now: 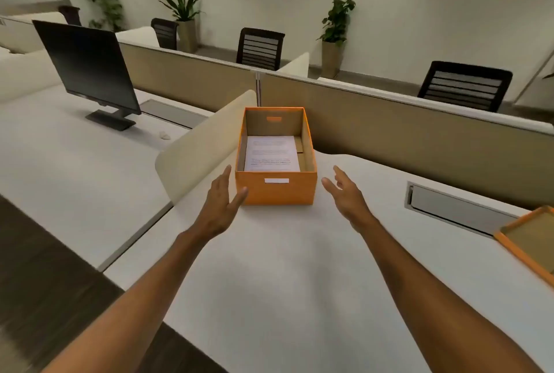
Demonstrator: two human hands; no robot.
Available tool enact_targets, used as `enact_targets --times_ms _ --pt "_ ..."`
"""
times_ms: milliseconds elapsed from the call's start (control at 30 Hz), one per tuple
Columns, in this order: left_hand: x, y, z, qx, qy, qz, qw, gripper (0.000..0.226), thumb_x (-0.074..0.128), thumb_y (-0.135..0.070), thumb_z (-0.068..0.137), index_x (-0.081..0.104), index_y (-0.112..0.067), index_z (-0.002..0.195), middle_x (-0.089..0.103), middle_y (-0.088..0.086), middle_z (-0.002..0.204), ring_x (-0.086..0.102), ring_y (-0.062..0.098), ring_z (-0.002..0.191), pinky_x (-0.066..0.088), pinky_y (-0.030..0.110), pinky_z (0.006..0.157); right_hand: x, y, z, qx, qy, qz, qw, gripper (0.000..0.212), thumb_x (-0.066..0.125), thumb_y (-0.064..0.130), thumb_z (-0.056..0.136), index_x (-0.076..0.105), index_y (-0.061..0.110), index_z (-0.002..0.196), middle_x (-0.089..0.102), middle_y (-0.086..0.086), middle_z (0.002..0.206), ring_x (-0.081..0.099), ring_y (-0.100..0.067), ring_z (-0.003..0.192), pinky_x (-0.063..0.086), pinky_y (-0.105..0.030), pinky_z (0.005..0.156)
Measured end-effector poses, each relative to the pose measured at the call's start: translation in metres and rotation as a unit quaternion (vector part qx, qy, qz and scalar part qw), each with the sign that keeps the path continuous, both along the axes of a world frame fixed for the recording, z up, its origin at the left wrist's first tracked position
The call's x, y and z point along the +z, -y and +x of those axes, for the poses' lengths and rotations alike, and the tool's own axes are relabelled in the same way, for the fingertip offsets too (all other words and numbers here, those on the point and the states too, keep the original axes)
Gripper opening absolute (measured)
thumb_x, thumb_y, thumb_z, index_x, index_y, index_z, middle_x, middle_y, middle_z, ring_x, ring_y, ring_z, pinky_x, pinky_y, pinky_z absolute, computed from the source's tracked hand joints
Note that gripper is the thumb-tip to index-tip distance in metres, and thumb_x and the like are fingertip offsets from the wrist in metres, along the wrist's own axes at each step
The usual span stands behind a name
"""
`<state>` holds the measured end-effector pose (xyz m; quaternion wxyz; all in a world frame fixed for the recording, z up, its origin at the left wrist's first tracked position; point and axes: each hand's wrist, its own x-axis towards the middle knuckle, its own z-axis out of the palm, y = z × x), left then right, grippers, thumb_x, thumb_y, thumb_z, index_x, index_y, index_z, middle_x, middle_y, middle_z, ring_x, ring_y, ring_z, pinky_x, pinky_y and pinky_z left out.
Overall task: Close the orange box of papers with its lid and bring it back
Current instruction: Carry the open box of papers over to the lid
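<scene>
An open orange box (275,191) stands on the white desk (269,282) near its far edge, with a stack of printed papers (272,153) lying inside. Its lid (527,245) lies upside down at the desk's right edge, partly cut off by the frame. My left hand (221,201) is open just left of the box's near corner, its thumb close to the orange wall. My right hand (347,195) is open a little to the right of the box, not touching it.
A cream divider panel (204,147) rises left of the box, and a tan partition (419,136) runs behind it. A black monitor (90,64) stands on the neighbouring desk. A cable slot (449,210) is set in the desk at right. Chairs and potted plants stand beyond.
</scene>
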<state>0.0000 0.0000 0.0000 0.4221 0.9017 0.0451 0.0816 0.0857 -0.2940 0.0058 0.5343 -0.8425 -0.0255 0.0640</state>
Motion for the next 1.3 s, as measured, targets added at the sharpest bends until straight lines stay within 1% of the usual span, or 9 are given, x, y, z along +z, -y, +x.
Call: enact_targets --times_ms 100,267,400,533,667,800,900,1000,1300 --pt "-0.012 -0.014 0.03 0.013 -0.032 -0.017 0.999 0.085 0.043 -0.062 0.095 0.005 -0.022 0.159 0.012 0.003 0.168 0.013 0.021 0.153 0.013 0.035 0.117 -0.013 -0.01 0.026 -0.017 -0.03 0.001 0.999 0.065 0.049 0.049 0.098 0.03 0.023 0.154 0.035 -0.01 0.158 0.035 -0.028 0.143 0.034 -0.04 0.108" --pt "-0.033 -0.031 0.079 0.035 -0.081 -0.077 0.993 0.082 0.046 -0.059 0.095 0.012 -0.021 0.159 0.023 0.011 0.165 0.029 0.031 0.148 0.029 0.055 0.118 -0.039 -0.03 0.071 -0.052 -0.094 0.037 0.993 0.062 0.048 0.049 0.098 0.035 0.02 0.152 0.037 -0.009 0.157 0.038 -0.029 0.141 0.036 -0.044 0.108" --pt "-0.052 -0.037 0.109 0.059 -0.113 -0.141 0.982 0.082 0.049 -0.058 0.094 0.013 -0.023 0.159 0.029 0.013 0.162 0.037 0.031 0.144 0.035 0.045 0.114 -0.054 -0.042 0.101 -0.093 -0.128 0.073 0.985 0.06 0.046 0.049 0.099 0.038 0.019 0.15 0.042 -0.007 0.153 0.042 -0.03 0.137 0.038 -0.05 0.108" --pt "-0.062 -0.045 0.132 0.076 -0.149 -0.21 0.963 0.076 0.04 -0.067 0.093 0.025 -0.029 0.156 0.043 0.003 0.155 0.045 0.023 0.138 0.037 0.041 0.112 -0.063 -0.051 0.121 -0.111 -0.178 0.117 0.971 0.053 0.043 0.057 0.097 0.046 0.026 0.14 0.052 -0.001 0.139 0.05 -0.028 0.123 0.045 -0.048 0.093" --pt "-0.065 -0.051 0.146 0.077 -0.174 -0.335 0.923 0.046 0.043 -0.065 0.09 0.066 -0.041 0.123 0.068 -0.013 0.126 0.06 0.016 0.122 0.049 0.039 0.096 -0.068 -0.053 0.131 -0.11 -0.207 0.163 0.958 0.031 0.043 0.059 0.095 0.057 0.039 0.115 0.062 0.008 0.114 0.057 -0.023 0.109 0.048 -0.049 0.088" --pt "-0.066 -0.057 0.151 0.078 -0.197 -0.368 0.905 0.038 0.053 -0.067 0.084 0.074 -0.044 0.106 0.074 -0.009 0.117 0.065 0.018 0.111 0.051 0.043 0.091 -0.068 -0.053 0.134 -0.101 -0.229 0.188 0.95 0.028 0.047 0.057 0.095 0.063 0.037 0.106 0.065 0.005 0.11 0.061 -0.023 0.103 0.053 -0.043 0.069" --pt "-0.065 -0.062 0.152 0.064 -0.217 -0.384 0.895 0.035 0.055 -0.068 0.081 0.073 -0.05 0.105 0.075 -0.013 0.111 0.064 0.018 0.111 0.054 0.05 0.084 -0.071 -0.047 0.137 -0.088 -0.241 0.209 0.944 0.032 0.051 0.055 0.093 0.063 0.035 0.117 0.063 0.0 0.118 0.059 -0.028 0.109 0.053 -0.055 0.077" --pt "-0.063 -0.063 0.153 0.056 -0.211 -0.406 0.887 0.04 0.061 -0.064 0.081 0.074 -0.042 0.112 0.076 -0.007 0.109 0.068 0.026 0.11 0.061 0.048 0.07 -0.071 -0.043 0.137 -0.076 -0.233 0.229 0.942 0.028 0.054 0.05 0.094 0.068 0.036 0.114 0.065 -0.003 0.12 0.059 -0.033 0.112 0.058 -0.057 0.072" --pt "-0.058 -0.057 0.131 0.04 -0.186 -0.413 0.891 0.04 0.062 -0.056 0.087 0.073 -0.033 0.118 0.075 0.003 0.114 0.07 0.033 0.106 0.061 0.055 0.072 -0.063 -0.022 0.112 -0.064 -0.197 0.216 0.954 0.045 0.06 0.047 0.092 0.061 0.026 0.132 0.067 -0.006 0.121 0.061 -0.035 0.112 0.056 -0.064 0.079"
